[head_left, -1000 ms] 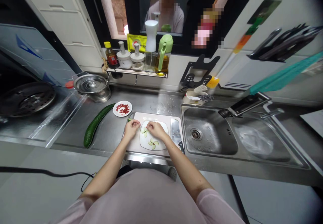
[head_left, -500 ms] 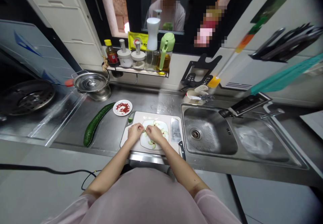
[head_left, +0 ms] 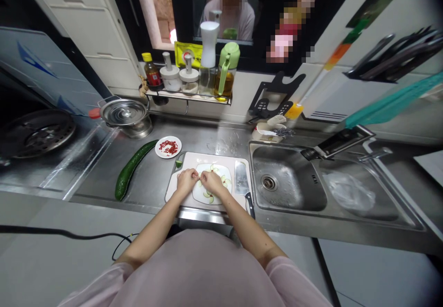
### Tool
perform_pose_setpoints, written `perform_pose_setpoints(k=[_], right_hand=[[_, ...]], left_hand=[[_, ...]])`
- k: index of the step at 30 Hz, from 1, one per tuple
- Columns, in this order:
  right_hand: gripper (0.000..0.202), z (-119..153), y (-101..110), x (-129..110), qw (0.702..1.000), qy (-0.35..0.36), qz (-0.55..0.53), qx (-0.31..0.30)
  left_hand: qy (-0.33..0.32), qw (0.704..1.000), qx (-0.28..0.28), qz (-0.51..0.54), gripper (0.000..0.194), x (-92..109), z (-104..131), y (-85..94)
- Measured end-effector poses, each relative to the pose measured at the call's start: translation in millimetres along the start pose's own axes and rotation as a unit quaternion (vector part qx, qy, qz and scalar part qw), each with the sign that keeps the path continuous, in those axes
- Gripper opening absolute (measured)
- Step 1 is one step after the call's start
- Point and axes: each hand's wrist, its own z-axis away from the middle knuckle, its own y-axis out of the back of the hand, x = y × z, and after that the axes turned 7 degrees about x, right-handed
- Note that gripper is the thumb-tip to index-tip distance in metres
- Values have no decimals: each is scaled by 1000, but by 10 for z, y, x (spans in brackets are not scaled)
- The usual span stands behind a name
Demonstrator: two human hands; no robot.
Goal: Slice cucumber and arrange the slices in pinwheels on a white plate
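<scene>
My left hand (head_left: pixel 187 181) is over the left edge of a white square plate (head_left: pixel 198 196), its thumb and fingertips pinched together. Close beside it, my right hand (head_left: pixel 212 183) reaches over the plate with its fingertips also pinched, almost meeting the left ones. Whatever lies between the fingers is too small to name. Pale green-edged cucumber slices (head_left: pixel 208 195) are laid around the plate, some with tiny red bits. Beneath the plate is a light cutting board (head_left: pixel 194 158). A cleaver (head_left: pixel 241 177) lies on its right side, and a cucumber end piece (head_left: pixel 178 163) at its upper left corner.
A long cucumber (head_left: pixel 134 166) lies left of the board. Chopped red pieces (head_left: pixel 168 147) sit on a small white plate (head_left: pixel 177 146). A lidded metal pot (head_left: pixel 126 115) stands behind. To the right is a steel sink (head_left: pixel 290 191); above, a condiment rack (head_left: pixel 207 98) holds bottles.
My left hand has shifted slightly right, its fingertips drawn in closer together beside the right hand's. My right hand stays in nearly the same place. The view has tilted very slightly.
</scene>
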Motion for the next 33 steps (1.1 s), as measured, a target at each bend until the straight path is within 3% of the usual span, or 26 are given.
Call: perform_pose_setpoints(k=[26,30,33], right_hand=[[18,-33,72,45,999,-40,-32,12],[18,-25,133,84,994,-54,-81,53],[21,10,253,213,981,-69,-145,110]], left_hand=[[7,1000,9,19,8,-17,-12,-3],[27,997,41,57,8,-97,-36,5],[72,980,101,155,15,-198,-48,8]])
